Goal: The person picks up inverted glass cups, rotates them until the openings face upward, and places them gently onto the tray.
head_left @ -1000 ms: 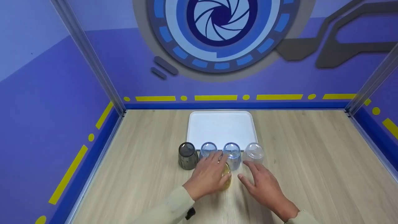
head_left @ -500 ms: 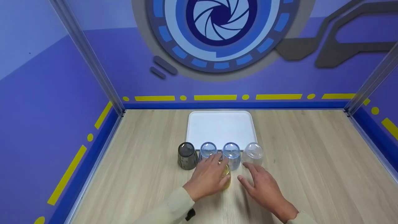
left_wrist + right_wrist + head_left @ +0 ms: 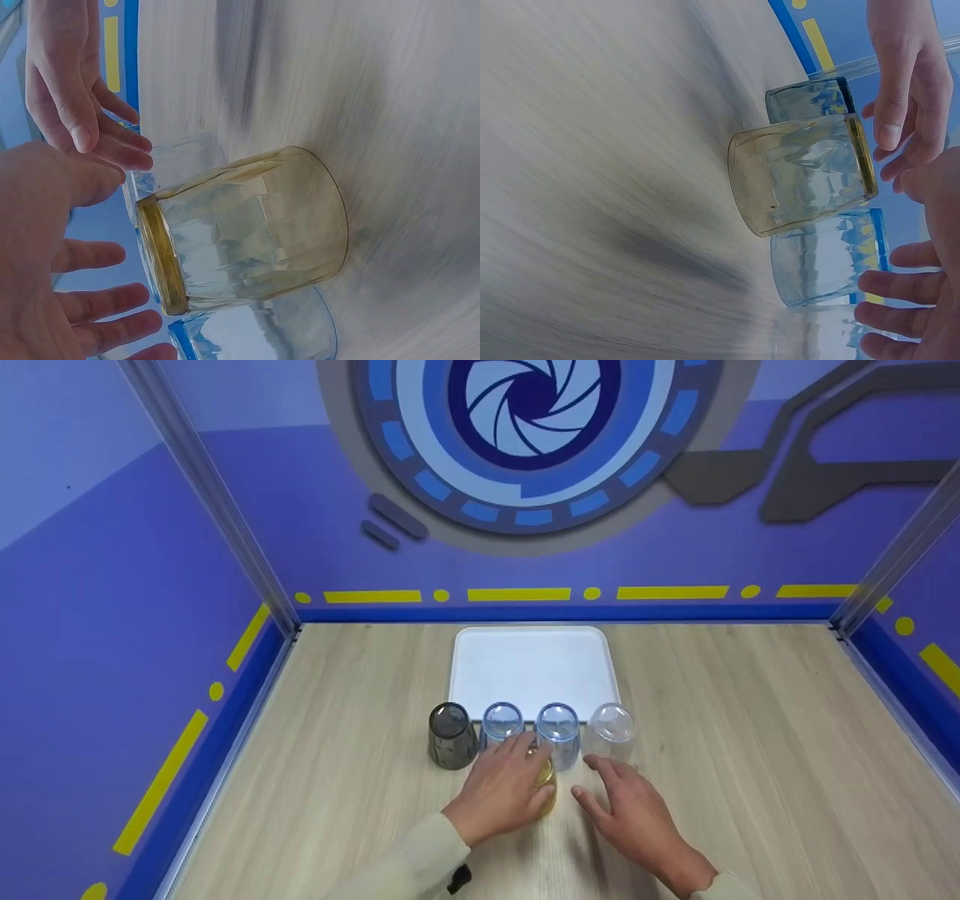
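An upside-down amber-tinted drinking glass stands on the table. Above it hovers my left hand, fingers spread and slightly bent; both wrist views show no grip on the glass. To the right of that glass hangs my right hand, thumb and fingers apart and holding nothing, its fingertips close to a clear glass. Behind the amber glass, in a row, stand the other upturned glasses: a dark grey one, a pale blue one partly hidden by my left hand, and a second blue one.
A white rectangular tray lies right behind the row of glasses. The wooden table stretches to both sides, bounded by a purple-blue back wall and side walls with metal corner posts.
My right hand has shifted very slightly left and down. The left hand and the glasses look the same.
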Demonstrator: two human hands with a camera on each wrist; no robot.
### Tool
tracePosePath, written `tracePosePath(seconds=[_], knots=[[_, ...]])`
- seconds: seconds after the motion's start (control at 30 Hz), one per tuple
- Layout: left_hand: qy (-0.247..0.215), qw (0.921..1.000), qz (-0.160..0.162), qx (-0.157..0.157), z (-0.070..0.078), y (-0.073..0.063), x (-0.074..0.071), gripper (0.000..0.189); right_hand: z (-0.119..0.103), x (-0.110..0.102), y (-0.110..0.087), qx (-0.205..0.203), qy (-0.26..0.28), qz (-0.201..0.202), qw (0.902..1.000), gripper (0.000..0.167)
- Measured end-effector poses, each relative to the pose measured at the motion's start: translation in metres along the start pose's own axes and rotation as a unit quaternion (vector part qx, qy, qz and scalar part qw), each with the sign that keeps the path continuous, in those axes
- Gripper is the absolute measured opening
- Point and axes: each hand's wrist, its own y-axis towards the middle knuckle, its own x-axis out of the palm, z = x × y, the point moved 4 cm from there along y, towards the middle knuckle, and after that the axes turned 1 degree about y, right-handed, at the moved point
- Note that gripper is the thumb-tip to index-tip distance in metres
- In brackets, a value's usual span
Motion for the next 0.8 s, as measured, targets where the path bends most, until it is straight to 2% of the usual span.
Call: tracePosePath(seconds=[0.43, 0.8], knots=[[-0.02, 0.9998, -0.008, 0.001, 0.0008, 0.0018, 0.0037, 0.043, 0.0025, 0.0044, -0.0005, 0.001, 0.002, -0.002, 1.0, 0.055], [-0.023, 0.9997, -0.007, 0.006, 0.0012, 0.0038, 0.0074, 0.045, 0.0056, 0.009, 0.0005, 0.01, 0.005, -0.013, 0.9998, 0.059]])
